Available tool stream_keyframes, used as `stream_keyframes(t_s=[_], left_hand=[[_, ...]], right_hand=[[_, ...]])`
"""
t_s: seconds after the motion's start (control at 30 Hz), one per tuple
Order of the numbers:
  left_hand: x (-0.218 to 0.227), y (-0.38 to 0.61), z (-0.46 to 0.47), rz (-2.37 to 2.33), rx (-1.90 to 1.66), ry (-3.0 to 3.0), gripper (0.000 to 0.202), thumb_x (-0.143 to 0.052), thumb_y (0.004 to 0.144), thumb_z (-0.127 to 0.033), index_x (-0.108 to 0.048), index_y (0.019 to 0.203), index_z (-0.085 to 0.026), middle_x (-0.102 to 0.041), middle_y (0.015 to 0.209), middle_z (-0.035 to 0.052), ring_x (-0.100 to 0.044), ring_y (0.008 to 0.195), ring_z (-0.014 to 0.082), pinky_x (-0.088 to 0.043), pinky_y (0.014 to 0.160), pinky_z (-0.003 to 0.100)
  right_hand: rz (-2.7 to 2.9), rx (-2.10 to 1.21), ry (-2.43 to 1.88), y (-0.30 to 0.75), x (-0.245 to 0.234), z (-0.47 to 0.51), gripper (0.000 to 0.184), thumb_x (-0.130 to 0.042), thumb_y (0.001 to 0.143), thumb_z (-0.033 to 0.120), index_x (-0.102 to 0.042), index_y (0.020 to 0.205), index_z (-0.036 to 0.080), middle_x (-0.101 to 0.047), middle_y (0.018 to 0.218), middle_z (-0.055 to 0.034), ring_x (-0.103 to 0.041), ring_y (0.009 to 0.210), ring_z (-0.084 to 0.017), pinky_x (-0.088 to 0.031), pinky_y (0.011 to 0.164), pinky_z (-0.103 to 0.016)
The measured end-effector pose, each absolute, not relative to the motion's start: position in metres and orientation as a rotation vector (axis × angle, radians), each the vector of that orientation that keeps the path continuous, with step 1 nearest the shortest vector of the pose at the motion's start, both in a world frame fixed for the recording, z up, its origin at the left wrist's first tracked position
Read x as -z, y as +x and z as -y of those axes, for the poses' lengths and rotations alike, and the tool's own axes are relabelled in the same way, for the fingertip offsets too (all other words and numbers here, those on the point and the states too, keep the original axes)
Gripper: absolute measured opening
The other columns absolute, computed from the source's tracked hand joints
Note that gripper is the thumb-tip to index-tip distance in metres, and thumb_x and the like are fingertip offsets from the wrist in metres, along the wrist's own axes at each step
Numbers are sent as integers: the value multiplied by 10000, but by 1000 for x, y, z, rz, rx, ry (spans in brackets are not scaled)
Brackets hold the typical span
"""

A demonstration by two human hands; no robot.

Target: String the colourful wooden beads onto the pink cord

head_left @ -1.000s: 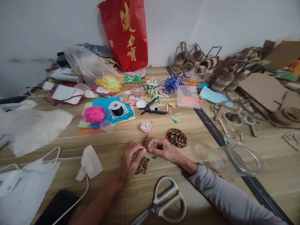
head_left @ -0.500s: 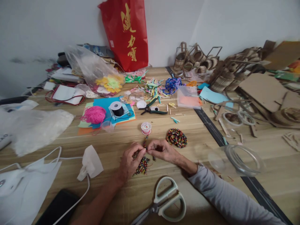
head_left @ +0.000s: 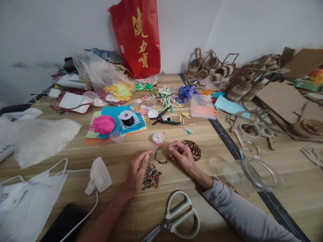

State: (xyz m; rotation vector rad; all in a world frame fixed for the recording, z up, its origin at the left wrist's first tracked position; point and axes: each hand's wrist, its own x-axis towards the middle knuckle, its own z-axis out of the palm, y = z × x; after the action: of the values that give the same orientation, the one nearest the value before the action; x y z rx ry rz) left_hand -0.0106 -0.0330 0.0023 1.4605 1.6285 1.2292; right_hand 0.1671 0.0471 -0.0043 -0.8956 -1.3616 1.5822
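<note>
My left hand (head_left: 137, 169) lies low on the wooden table (head_left: 176, 134), fingers stretched out long and close together. Their tips come just short of the left end of the short bead strand (head_left: 159, 159), and I see nothing gripped in them. My right hand (head_left: 182, 155) is loosely curled, the fingertips drawn in toward the thumb near the strand's right end. Whether it pinches a thread I cannot tell, since any thread there is too fine to make out.

The strand lies on the table in a shallow curve between my two hands, one strand only. There are two gatherings of coloured beads. One is a loose heap (head_left: 151, 176) just beside my left fingers. The other is a round patch (head_left: 194, 150) partly hidden behind my right hand. One small pink-and-white spool (head_left: 157, 138) stands just beyond the strand. Farther back there is one black spool (head_left: 127, 118), one ball of pink yarn (head_left: 102, 124) and one pair of pliers (head_left: 164, 120). One clear jar (head_left: 253, 171) lies on its side, well off to my right.

One pair of pale-handled scissors (head_left: 178, 216) sits near my right sleeve — the blades run off the bottom edge. A dark flat thing (head_left: 60, 223) at the lower left is also cut off — I cannot say what it is.
</note>
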Motion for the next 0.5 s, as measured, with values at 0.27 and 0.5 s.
stream_keyframes(t_s=[0.27, 0.5], left_hand=[[0, -12, 31, -1537, -1131, 1467, 386, -419, 941, -381, -653, 1151, -157, -678, 1202, 82, -580, 1165, 234, -394, 1056, 371], [-3, -12, 32, -1516, -1127, 1442, 375, -403, 951, -361, -642, 1155, -158, -692, 1167, 80, -591, 1143, 222, -402, 1037, 354]], right_hand=[[1457, -1467, -887, 164, 2, -44, 355, -611, 805, 510, -539, 757, 166, -507, 524, 40, -437, 430, -78, -351, 428, -205], [1500, -1473, -923, 166, 5, -45, 331, -589, 831, 482, -536, 775, 161, -514, 544, 29, -429, 451, -88, -341, 441, -210]])
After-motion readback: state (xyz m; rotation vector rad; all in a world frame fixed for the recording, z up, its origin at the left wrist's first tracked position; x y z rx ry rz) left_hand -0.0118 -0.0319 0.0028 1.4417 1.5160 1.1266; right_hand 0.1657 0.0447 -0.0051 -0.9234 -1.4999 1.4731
